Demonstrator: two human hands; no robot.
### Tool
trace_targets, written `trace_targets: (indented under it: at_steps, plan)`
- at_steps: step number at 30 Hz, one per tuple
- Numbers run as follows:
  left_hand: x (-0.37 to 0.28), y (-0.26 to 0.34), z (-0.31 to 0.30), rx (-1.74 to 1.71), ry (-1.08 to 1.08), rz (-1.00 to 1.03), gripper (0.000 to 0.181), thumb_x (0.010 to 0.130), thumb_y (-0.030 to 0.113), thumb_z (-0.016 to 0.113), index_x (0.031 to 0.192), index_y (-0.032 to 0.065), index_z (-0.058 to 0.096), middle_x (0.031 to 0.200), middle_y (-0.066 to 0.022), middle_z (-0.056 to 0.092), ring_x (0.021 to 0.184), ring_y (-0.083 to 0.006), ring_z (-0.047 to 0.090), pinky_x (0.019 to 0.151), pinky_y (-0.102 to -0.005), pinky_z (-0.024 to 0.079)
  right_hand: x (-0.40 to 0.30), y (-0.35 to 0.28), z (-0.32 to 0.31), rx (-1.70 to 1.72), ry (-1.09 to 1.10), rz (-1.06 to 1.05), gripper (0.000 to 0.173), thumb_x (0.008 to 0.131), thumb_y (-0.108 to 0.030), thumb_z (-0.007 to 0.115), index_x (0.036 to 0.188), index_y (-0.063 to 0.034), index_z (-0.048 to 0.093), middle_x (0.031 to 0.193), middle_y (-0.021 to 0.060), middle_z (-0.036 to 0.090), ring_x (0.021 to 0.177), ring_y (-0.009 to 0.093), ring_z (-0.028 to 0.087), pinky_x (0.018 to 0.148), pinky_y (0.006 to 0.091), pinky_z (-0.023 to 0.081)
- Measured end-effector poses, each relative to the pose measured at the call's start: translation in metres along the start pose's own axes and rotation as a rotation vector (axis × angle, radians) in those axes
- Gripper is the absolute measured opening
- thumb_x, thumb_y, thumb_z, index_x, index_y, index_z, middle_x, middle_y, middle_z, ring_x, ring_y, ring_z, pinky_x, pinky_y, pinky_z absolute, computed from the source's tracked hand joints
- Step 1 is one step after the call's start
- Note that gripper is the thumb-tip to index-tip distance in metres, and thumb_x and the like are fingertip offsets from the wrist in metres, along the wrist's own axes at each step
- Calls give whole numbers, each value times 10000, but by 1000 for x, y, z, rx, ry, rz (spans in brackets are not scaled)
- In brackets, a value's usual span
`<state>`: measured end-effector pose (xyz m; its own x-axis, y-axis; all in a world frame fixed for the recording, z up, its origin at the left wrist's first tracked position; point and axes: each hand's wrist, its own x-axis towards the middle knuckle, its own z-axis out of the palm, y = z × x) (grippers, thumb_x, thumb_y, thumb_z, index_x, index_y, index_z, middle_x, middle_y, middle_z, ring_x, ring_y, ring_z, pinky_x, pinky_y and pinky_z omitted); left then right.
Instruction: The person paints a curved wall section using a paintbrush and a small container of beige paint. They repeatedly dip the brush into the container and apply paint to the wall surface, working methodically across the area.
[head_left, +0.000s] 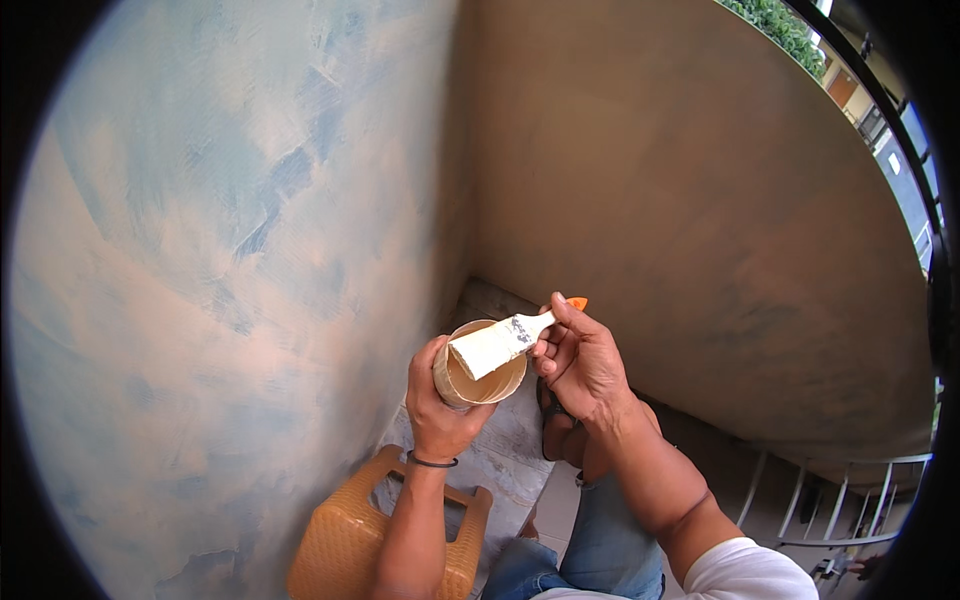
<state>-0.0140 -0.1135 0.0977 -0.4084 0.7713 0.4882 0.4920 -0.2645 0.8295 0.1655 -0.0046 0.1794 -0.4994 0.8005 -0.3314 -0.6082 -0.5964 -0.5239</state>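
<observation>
My left hand (444, 409) is wrapped around a round tub (474, 391) with pale cream paint smeared along its rim and inner wall. A flat paintbrush (495, 346) lies across the tub's mouth, its wide bristles coated in cream-white and pointing left. The thumb and fingers of my right hand (581, 356) pinch the brush by its pale handle, which ends in an orange tip. Dark flecks mark the ferrule area. The brush head hides part of the tub's inside, so the depth of the paint cannot be told.
To the left rises a wall (247, 300) with mottled blue and peach paint. A brownish wall (675, 225) meets it at the corner. Beneath my left forearm stands a tan woven-pattern plastic stool (341, 544) on marble-look tiles (502, 465). White metal railing (840, 502) lies at lower right.
</observation>
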Motion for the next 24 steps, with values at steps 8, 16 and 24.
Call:
trace_targets:
  at_steps: [8, 16, 24]
  plan:
    - [-1, -4, -2, 44, -38, 27, 1007, 655, 53, 993, 1513, 17, 468, 1398, -172, 673, 1280, -297, 683, 1082, -424, 563, 1, 3, -4, 33, -27, -7, 209, 1078, -281, 732, 1052, -83, 670, 866, 84, 760, 726, 147, 753, 561, 252, 533]
    - [-3, -5, 0, -3, -34, 0, 1000, 662, 29, 975, 1517, 4, 457, 1396, -173, 674, 1279, -288, 680, 1086, -419, 561, -3, 2, -1, 59, -93, 15, 250, 1091, -289, 696, 1075, -41, 709, 884, 85, 754, 737, 155, 743, 591, 278, 538]
    - [-6, -11, 0, -24, -38, -1, 1035, 665, 23, 976, 1545, -8, 433, 1376, -168, 668, 1266, -281, 681, 1080, -419, 563, 1, 5, -6, 154, -121, 14, 289, 1116, -296, 649, 1057, -23, 721, 847, 90, 745, 716, 165, 732, 583, 280, 521]
